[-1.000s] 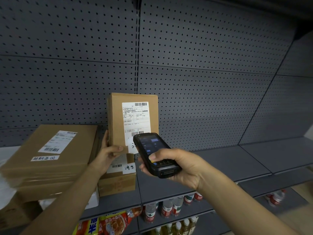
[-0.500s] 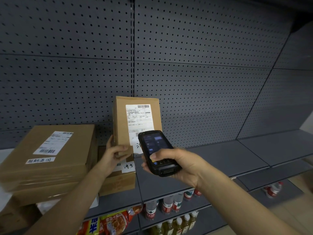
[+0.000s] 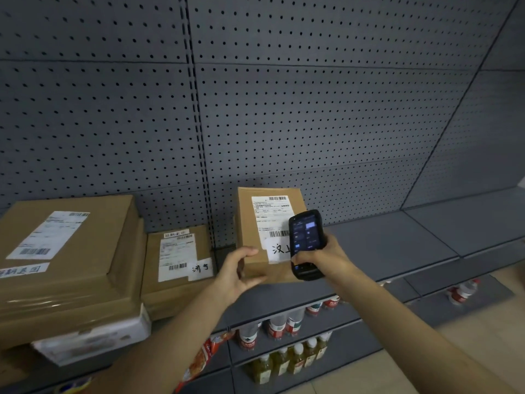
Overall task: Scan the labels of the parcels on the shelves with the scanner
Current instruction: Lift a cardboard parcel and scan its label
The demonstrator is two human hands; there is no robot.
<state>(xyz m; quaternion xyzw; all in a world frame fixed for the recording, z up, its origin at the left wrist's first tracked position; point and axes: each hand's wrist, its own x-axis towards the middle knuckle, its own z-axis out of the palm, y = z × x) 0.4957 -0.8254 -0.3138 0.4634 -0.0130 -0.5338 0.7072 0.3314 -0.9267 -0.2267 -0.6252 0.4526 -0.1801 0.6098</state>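
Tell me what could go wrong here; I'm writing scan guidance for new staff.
1. The scanner in the right hand covers part of the label, so the lower barcode may not read.
2. The upright parcel is steadied only at its lower left corner by the left hand; it could tip over on the shelf.

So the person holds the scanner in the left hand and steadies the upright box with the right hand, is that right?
Not quite: the hands are swapped. The head view shows the scanner gripped in the right hand, while the left hand holds the lower corner of the upright box. The rest stands: the box is upright on the shelf with its label facing the person.
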